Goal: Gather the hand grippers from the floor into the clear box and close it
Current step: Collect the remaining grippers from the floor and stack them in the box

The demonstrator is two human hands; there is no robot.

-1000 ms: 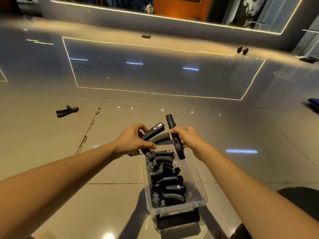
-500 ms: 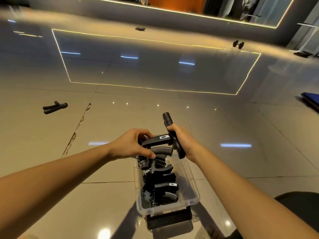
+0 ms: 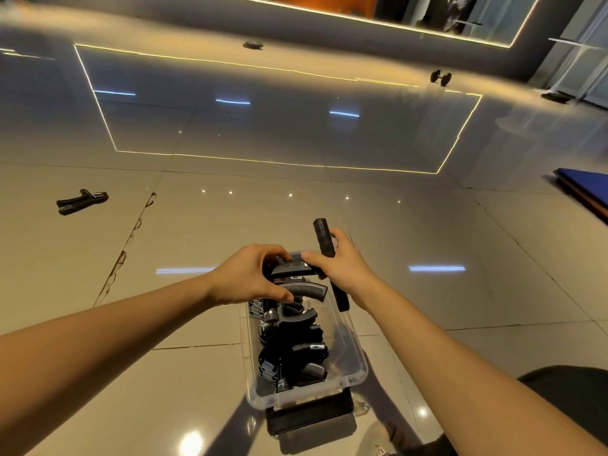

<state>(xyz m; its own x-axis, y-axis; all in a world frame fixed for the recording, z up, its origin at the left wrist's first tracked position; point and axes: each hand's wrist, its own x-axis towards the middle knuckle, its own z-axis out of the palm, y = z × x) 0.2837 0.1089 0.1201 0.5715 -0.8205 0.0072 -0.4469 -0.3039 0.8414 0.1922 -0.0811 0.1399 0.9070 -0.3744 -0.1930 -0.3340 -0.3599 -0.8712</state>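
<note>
Your left hand [image 3: 253, 279] curls round a hand gripper [image 3: 297, 269], with the fingers over its upper handle and the thumb tucked under the lower one. That lower handle is curved and grey-faced and looks ribbed and rubbery. Your right hand [image 3: 343, 269] grips a black rod [image 3: 321, 238], a matt cylinder held tilted. Its finely textured top end sticks out above your fist and its lower end pokes out past your palm. That hand's forefinger reaches across and touches the top of the hand gripper.

Both hands meet just over the far end of the clear box [image 3: 357, 368], a see-through plastic tub with rounded corners and a thick rim. Inside the box lies a heap of grippers [image 3: 296, 353], all curved black handles and coiled metal springs. A flat black slab [image 3: 309, 417] juts out from under the box's near end.

Well to the left of the box, a loose gripper [image 3: 80, 203] lies on the glossy tiled floor [image 3: 197, 357]. Far beyond the box sits a small dumbbell [image 3: 441, 77]. Off to the box's right shows the edge of a blue mat [image 3: 585, 187].
</note>
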